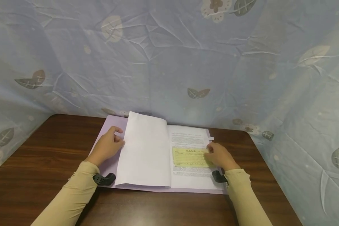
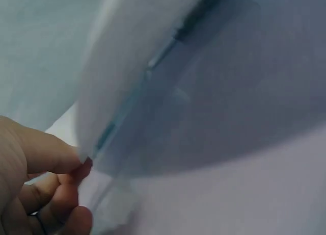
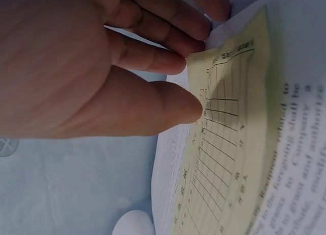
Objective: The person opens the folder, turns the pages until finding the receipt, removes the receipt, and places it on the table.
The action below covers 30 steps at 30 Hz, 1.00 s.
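A purple folder (image 1: 113,121) lies spread on the table with white paper inside. My left hand (image 1: 108,146) pinches the left edge of a turned white sheet (image 1: 147,150) between thumb and forefinger; the left wrist view shows the pinch at the sheet's edge (image 2: 86,118). On the printed page (image 1: 186,182) at the right lies a yellow ruled slip (image 1: 187,158). My right hand (image 1: 220,155) is at the slip's right end, its thumb (image 3: 178,110) over the slip and its other fingers extended near the slip's edge. Whether the thumb presses down cannot be told.
The dark wooden table (image 1: 147,207) extends around the folder. A patterned pale blue cloth (image 1: 164,69) hangs behind and at both sides. A small white tab (image 1: 211,138) sticks out from the right page's edge. Each wrist wears a black band (image 1: 104,179).
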{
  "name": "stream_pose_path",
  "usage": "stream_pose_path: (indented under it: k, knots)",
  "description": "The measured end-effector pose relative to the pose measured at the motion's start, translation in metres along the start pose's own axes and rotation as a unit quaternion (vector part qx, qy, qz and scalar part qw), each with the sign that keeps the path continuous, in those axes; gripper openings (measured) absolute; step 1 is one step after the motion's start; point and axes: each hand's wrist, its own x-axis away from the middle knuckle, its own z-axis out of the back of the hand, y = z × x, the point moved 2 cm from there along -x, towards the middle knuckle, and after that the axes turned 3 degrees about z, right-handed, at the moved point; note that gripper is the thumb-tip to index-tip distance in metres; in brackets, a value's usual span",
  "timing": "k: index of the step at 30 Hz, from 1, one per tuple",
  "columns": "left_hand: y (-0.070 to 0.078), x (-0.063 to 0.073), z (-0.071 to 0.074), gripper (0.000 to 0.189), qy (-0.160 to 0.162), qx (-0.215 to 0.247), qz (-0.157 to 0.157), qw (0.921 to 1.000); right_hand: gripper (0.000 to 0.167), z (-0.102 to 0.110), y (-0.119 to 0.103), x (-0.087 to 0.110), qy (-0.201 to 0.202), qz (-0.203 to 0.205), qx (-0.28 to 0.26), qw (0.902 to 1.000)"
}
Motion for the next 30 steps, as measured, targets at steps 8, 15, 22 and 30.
stream_pose_path:
  k: [8, 15, 22, 30]
  knots:
    - [-0.014, -0.001, -0.010, 0.011, 0.016, -0.057, -0.033, 0.9977, 0.042, -0.001, -0.003, 0.002, 0.005, -0.003, 0.001, 1.0000]
    - [-0.014, -0.001, -0.018, 0.018, -0.041, -0.096, -0.047, 0.9935, 0.044, -0.001, -0.001, 0.001, 0.007, -0.003, 0.010, 0.9999]
    - [-0.014, 0.001, -0.022, 0.067, -0.072, -0.155, -0.048, 0.9842, 0.046, -0.001, 0.000, -0.001, 0.006, -0.002, 0.015, 0.9999]
    - [-0.012, 0.005, -0.025, 0.082, -0.091, -0.189, -0.036, 0.9770, 0.047, -0.002, 0.000, -0.002, 0.003, 0.004, 0.014, 0.9999]
